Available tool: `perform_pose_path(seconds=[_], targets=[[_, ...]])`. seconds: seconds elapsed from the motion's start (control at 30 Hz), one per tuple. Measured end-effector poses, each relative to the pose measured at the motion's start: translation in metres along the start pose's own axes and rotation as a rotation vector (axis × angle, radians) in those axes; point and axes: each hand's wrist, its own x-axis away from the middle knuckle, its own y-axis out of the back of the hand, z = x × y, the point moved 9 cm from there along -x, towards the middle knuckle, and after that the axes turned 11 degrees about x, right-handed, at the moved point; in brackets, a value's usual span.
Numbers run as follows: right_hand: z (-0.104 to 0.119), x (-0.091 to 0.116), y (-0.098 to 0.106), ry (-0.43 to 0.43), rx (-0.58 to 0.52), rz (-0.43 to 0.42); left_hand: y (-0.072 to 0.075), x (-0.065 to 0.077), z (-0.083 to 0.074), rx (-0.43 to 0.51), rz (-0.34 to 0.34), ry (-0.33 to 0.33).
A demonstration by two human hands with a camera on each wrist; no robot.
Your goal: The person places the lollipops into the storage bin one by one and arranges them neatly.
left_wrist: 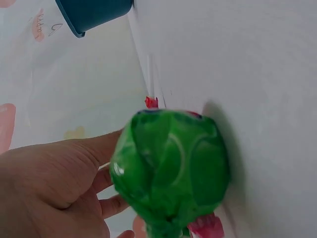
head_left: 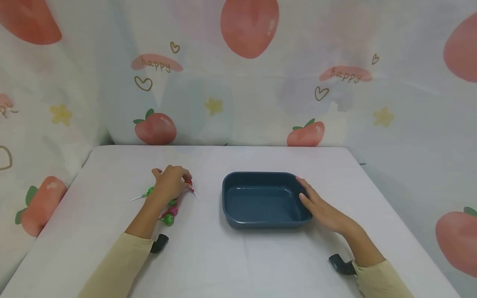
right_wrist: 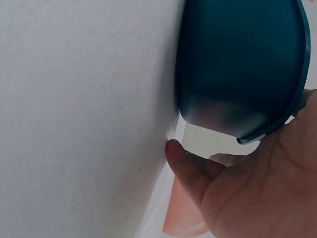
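My left hand (head_left: 169, 184) is over a loose group of wrapped lollipops on the left of the table, pinching a red lollipop (head_left: 189, 181) between thumb and fingertips. Its white stick points toward the dish. Below and beside the hand lie a green lollipop (head_left: 168, 219), a pink one (head_left: 173, 210) and another green one (head_left: 150, 191). Large in the left wrist view is a green lollipop (left_wrist: 171, 163), partly covering the fingers. My right hand (head_left: 324, 209) grips the right wall of a dark blue rectangular dish (head_left: 266, 224), thumb over the rim. Inside, the dish holds nothing.
A white cloth covers the table (head_left: 231, 265). Its far edge meets a hanging curtain (head_left: 253, 95) printed with peaches, hearts and stars. Black wrist devices (head_left: 159, 243) stick out from both sleeves, low over the table.
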Motion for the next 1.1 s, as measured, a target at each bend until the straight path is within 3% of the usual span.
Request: perform_pose_path(seconds=[0.3,0.43,0.7,1.1], targets=[[0.005,-0.004,-0.001,0.019,0.001,-0.001,-0.002,-0.001,-0.002,0.094,0.058,-0.047],[0.003,-0.003,-0.001,0.016,0.006,-0.006,-0.007,-0.004,0.002,0.105,0.084,-0.024],[-0.007,0.005,-0.004,-0.012,-0.033,0.022,-0.016,-0.006,0.015,0.058,0.056,0.056],[-0.014,0.006,-0.007,0.007,-0.095,0.057,-0.012,-0.002,0.016,0.088,0.007,0.043]])
